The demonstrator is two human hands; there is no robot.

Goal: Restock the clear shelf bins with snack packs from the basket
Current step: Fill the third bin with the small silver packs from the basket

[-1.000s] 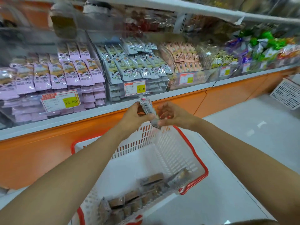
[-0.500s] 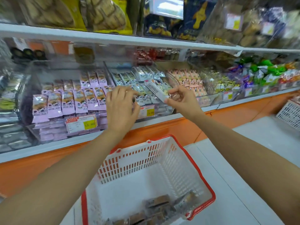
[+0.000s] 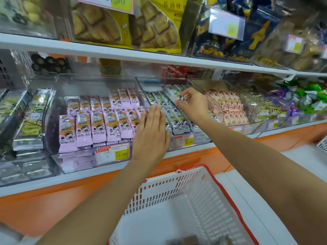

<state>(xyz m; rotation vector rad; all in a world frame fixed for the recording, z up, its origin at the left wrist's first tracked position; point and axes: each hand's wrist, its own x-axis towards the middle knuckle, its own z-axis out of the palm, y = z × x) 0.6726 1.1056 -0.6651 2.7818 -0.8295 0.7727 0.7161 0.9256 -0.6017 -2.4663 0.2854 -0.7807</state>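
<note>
A slim grey-white foil snack pack (image 3: 172, 92) is pinched by the right hand (image 3: 192, 105) over the clear plastic bin (image 3: 168, 80) at twelve o'clock. The left hand (image 3: 151, 133) is laid flat, fingers together. The pack is judged light, slippery and crushable, so the sealed ends are best gripped.

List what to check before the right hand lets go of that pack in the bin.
1. Grip: the right hand pinches the snack pack at its lower end: ok.
2. Correct bin: the pack is over the clear bin of matching grey packs, not over the pink packs: ok.
3. Left hand out of the way: it lies flat, fingers straight, nearer the bin's front: ok.
4. Free slot under the pack: hidden by the right hand: cannot tell.
5. Stock left in the basket: a few dark packs show at the picture's bottom edge: ok.
</note>
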